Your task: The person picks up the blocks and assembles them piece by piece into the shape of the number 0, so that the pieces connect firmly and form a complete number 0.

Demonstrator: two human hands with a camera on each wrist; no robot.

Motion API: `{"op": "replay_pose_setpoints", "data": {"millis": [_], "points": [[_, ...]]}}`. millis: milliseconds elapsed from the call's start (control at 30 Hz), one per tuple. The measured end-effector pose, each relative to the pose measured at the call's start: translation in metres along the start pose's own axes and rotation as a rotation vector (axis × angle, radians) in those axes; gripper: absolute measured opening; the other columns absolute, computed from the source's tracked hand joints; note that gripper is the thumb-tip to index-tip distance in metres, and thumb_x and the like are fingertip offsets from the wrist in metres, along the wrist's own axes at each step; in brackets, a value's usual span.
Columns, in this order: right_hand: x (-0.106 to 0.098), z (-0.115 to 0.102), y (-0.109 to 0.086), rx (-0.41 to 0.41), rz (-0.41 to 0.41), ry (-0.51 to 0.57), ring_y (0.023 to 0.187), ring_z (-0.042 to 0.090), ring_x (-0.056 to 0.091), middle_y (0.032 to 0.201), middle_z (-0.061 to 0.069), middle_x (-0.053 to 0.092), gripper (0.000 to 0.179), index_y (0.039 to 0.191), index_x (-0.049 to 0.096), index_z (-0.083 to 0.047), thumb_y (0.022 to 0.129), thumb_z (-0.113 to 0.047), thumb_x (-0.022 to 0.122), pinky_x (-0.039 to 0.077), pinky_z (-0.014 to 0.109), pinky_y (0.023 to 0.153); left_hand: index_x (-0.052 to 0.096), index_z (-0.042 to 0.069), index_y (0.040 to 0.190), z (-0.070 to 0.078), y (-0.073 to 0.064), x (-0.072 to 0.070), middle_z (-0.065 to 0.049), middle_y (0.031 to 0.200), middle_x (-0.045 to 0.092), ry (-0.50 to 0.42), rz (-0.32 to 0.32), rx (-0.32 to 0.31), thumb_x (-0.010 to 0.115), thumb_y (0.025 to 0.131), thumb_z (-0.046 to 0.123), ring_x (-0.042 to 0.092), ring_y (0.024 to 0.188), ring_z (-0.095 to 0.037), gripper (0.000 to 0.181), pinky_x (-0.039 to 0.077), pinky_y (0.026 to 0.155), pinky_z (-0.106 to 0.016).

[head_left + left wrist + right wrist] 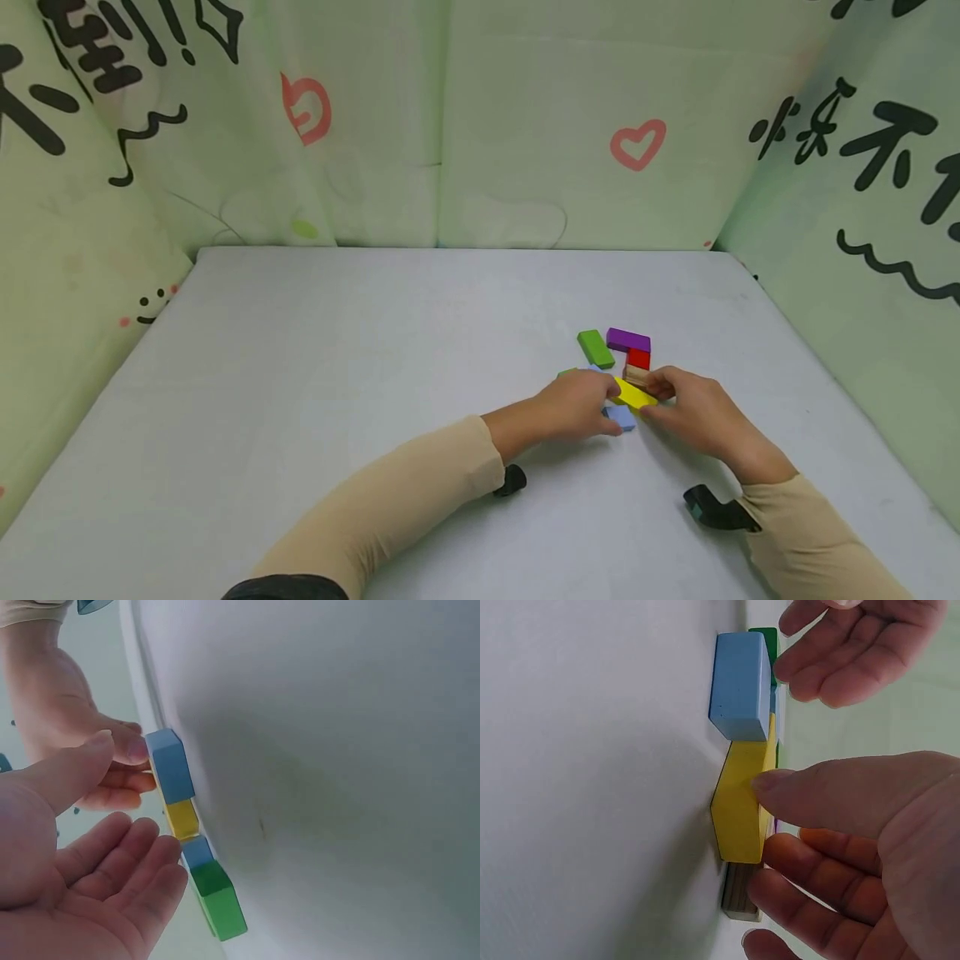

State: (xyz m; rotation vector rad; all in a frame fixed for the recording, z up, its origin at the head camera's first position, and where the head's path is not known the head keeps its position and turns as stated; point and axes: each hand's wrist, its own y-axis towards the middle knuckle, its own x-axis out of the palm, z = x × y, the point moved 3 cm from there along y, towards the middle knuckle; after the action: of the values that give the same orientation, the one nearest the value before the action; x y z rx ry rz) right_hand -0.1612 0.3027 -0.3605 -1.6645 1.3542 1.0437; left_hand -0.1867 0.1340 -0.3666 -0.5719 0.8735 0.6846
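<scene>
A yellow block (633, 395) lies among several coloured blocks on the table. My right hand (697, 415) pinches its right end, the thumb on the near side in the right wrist view and the fingers curled by the wooden block (741, 891). My left hand (577, 406) hovers at the yellow block's other end, thumb and fingers apart with nothing between them. Below that hand, a blue block (171, 766) meets the yellow one. A smaller blue block (198, 853) and a green block (221, 904) continue the row, mostly hidden by the left hand in the head view.
Behind the hands lie another green block (596, 349), a purple block (628, 340) and a red block (638, 359). The white table (337, 350) is bordered by pale green curtains (510, 125) at the back and sides.
</scene>
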Motion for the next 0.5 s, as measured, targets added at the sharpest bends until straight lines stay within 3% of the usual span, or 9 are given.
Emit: {"op": "replay_pose_setpoints", "data": {"millis": [133, 500], "points": [[0.001, 0.001, 0.002, -0.002, 0.006, -0.005, 0.097, 0.038, 0.060, 0.102, 0.018, 0.067, 0.042, 0.116, 0.061, 0.009, 0.087, -0.017, 0.077, 0.050, 0.055, 0.086, 0.065, 0.014, 0.132, 0.004, 0.004, 0.002, 0.009, 0.120, 0.067, 0.014, 0.005, -0.002, 0.078, 0.089, 0.031, 0.057, 0.100, -0.005, 0.049, 0.046, 0.084, -0.015], [0.003, 0.001, 0.001, -0.020, 0.022, -0.005, 0.094, 0.035, 0.062, 0.098, 0.014, 0.069, 0.039, 0.114, 0.064, 0.008, 0.088, -0.017, 0.077, 0.051, 0.052, 0.085, 0.067, 0.014, 0.128, 0.006, 0.011, 0.010, 0.010, 0.113, 0.067, 0.032, 0.005, -0.020, 0.077, 0.090, 0.028, 0.056, 0.095, -0.004, 0.042, 0.046, 0.087, -0.014]]}}
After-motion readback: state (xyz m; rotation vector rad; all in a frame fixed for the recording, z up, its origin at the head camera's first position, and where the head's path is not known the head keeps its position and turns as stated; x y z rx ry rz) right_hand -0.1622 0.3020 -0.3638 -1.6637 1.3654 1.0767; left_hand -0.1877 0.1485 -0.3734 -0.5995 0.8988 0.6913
